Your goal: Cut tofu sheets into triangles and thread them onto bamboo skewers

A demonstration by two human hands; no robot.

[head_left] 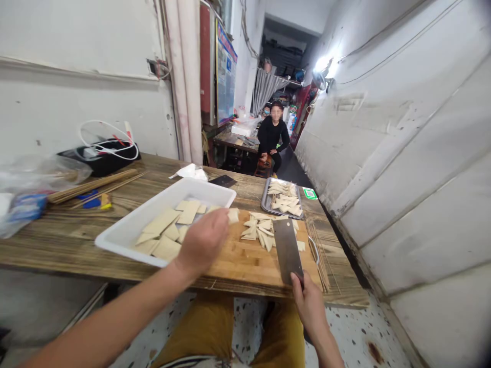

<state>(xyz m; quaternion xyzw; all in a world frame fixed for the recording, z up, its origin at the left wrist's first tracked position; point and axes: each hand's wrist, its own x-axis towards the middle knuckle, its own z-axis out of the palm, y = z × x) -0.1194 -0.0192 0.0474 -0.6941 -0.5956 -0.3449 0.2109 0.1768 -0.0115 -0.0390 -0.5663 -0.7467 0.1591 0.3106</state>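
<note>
- Our left grip [203, 241] is pinched together on a pale tofu triangle [233, 215], held over the chopping board [245, 263] just beside the white tray [203, 187].
- Our right grip [311, 306] is clamped on the cleaver [287, 250], blade resting on the board.
- Cut triangles [259, 230] lie beyond; best keep fingers clear of the edge.

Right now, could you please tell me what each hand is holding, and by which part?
The right hand grips the cleaver by its handle, which the fingers mostly hide. The left hand appears to pinch a pale piece by its edge, between the fingertips.
</note>
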